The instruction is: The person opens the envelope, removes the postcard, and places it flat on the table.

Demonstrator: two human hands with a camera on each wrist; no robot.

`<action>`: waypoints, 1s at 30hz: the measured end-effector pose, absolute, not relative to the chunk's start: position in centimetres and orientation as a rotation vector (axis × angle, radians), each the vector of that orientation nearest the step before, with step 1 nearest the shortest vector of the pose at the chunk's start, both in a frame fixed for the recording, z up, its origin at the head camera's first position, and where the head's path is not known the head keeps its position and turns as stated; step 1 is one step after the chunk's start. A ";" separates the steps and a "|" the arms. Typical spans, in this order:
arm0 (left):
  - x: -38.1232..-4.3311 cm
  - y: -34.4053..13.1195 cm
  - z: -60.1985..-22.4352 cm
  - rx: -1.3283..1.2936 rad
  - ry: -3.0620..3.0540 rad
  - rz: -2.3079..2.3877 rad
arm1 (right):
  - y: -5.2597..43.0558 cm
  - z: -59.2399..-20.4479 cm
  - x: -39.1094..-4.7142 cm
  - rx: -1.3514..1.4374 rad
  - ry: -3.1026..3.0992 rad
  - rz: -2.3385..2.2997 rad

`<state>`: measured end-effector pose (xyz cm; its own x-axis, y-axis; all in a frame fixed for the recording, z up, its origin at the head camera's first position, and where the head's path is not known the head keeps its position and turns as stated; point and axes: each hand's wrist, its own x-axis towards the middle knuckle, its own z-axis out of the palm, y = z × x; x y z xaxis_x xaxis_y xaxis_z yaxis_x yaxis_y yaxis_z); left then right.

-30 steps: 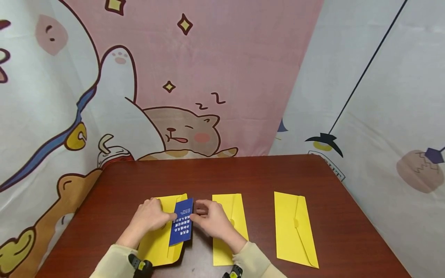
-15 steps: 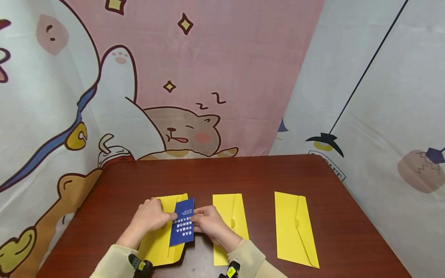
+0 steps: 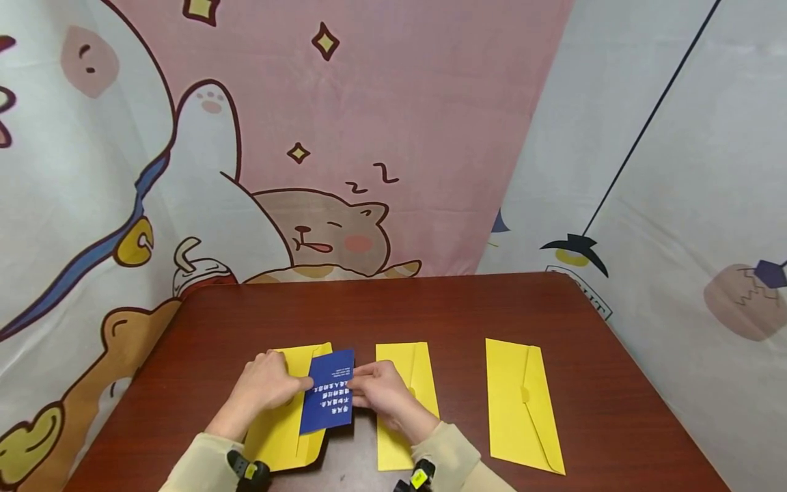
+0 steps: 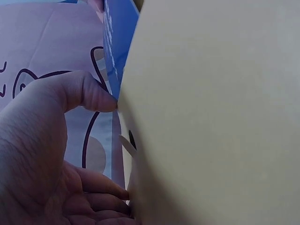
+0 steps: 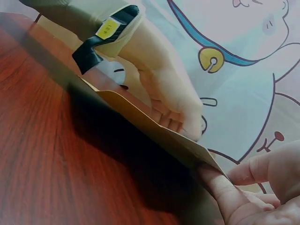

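Observation:
A blue card with white lettering sticks out of the right side of a yellow envelope at the left. My left hand holds the envelope, its thumb lying by the card's left side. In the left wrist view the envelope fills the right half, with a strip of the blue card behind its edge. My right hand pinches the card's right edge between thumb and fingers. That pinch by the right hand also shows in the right wrist view, the left hand beyond.
Two more yellow envelopes lie flat on the brown table: a middle envelope, partly under the right forearm, and a right-hand envelope. A cartoon-printed cloth hangs behind the table.
My right hand has closed on the card's edge and moved right, drawing more of the blue card out of the envelope. The left hand has stayed in place.

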<state>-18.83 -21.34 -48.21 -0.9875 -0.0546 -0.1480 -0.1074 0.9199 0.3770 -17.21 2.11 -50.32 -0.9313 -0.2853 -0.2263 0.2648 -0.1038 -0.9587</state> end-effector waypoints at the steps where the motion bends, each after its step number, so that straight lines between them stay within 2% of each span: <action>1: -18.9 -21.4 -48.2 -0.122 2.949 0.586 | 2.3 -50.2 -17.3 -0.017 1.805 -2.102; 30: -18.8 -21.5 -47.8 -0.076 2.976 0.556 | 6.1 -48.7 -18.2 -0.061 1.781 -2.124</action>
